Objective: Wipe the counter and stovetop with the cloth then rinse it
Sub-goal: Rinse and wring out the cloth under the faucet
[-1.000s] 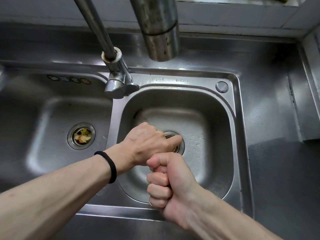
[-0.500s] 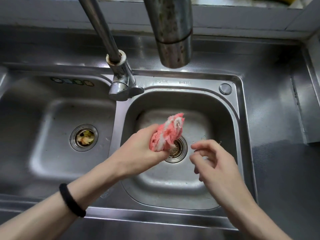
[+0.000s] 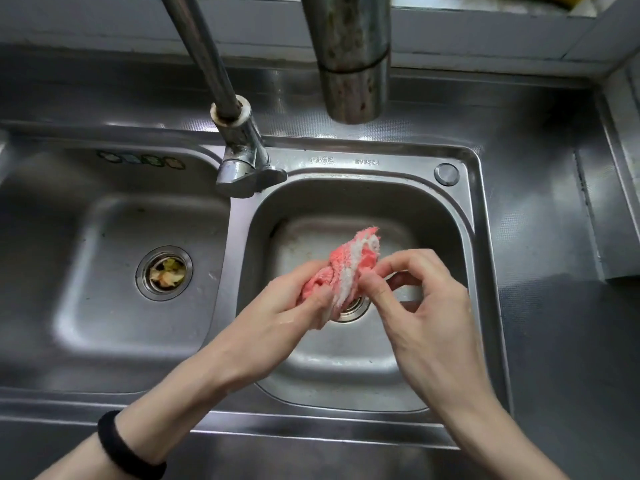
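A crumpled pink and white cloth [image 3: 349, 265] is held over the right sink basin [image 3: 433, 216], just above its drain [image 3: 353, 308]. My left hand [image 3: 277, 313] grips the lower bunched part of the cloth. My right hand [image 3: 415, 299] pinches the cloth's right edge between thumb and forefinger, the other fingers spread. The faucet spout [image 3: 353, 60] hangs above the basin; no water runs from it.
The left basin [image 3: 86, 271] has a drain strainer [image 3: 164, 273] with food scraps. The faucet base [image 3: 242, 157] stands on the divider between the basins. Steel counter [image 3: 554, 202] extends to the right, ending at a wall edge. A black band circles my left wrist.
A second ago both fists were clenched together over the drain. They then parted with the cloth in my left hand, and my right hand has now come back and pinched the cloth's edge.
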Tool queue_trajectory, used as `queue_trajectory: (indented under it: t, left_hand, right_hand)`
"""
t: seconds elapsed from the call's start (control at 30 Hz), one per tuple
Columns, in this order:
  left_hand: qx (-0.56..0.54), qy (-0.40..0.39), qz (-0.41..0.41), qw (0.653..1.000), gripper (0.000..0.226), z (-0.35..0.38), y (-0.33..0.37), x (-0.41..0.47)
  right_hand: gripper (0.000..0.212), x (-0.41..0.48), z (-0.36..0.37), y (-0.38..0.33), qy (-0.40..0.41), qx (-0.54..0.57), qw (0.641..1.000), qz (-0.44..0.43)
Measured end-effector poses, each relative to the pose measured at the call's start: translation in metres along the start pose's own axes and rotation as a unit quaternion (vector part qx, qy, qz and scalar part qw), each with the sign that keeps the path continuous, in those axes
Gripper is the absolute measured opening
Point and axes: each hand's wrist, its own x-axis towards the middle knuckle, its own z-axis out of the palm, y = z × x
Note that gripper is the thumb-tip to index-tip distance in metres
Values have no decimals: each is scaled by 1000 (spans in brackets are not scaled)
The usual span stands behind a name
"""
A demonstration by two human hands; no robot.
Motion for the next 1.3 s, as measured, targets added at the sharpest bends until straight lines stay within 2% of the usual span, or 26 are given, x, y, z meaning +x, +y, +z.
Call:
queue_trajectory:
  t: [0.1, 0.23, 0.3, 0.43, 0.5, 0.6, 0.7, 0.8, 0.9, 1.1, 1.2, 1.3]
  left_hand:
    - [22, 42, -5, 999, 28, -7, -6, -4]
    - [184, 134, -61, 972, 47, -19, 7, -17]
    - [202, 151, -29, 967, 55, -18, 24, -28]
    - [163, 47, 89, 982, 64, -11, 80, -48]
    - [154, -1, 115, 981, 58, -9, 107, -54]
    - [160, -42, 148, 975, 41, -8, 141, -61]
    - [157, -37, 143, 976, 22, -9, 165, -73]
    - [182, -22, 142, 973, 3, -11, 176, -84]
    - [213, 1, 154, 965, 10, -12, 184, -91]
    - [209, 22, 173, 962, 16, -15, 196, -98]
    - [198, -6, 163, 966, 12, -19, 198, -100]
    - [179, -69, 128, 973, 15, -26, 195, -101]
  right_hand:
    - [13, -3, -15, -4, -13, 23, 999, -22]
    - [15, -12, -32, -21, -51, 33, 998, -15]
    - [17, -17, -39, -35, -78, 35, 996, -20]
    - [25, -27, -55, -67, -154, 95, 983, -30]
    - [24, -30, -66, -84, -193, 94, 976, -32]
    - [21, -32, -85, -108, -215, 52, 971, -88]
    - [14, -34, -103, -123, -201, -6, 970, -137]
    - [15, -37, -113, -132, -169, -60, 975, -134]
    - [14, -41, -120, -142, -175, -51, 976, -117]
    - [14, -45, -128, -155, -250, -73, 958, -122]
    - [6, -46, -126, -160, -225, -64, 963, -137]
    - [11, -45, -127, -167, -186, -28, 973, -131]
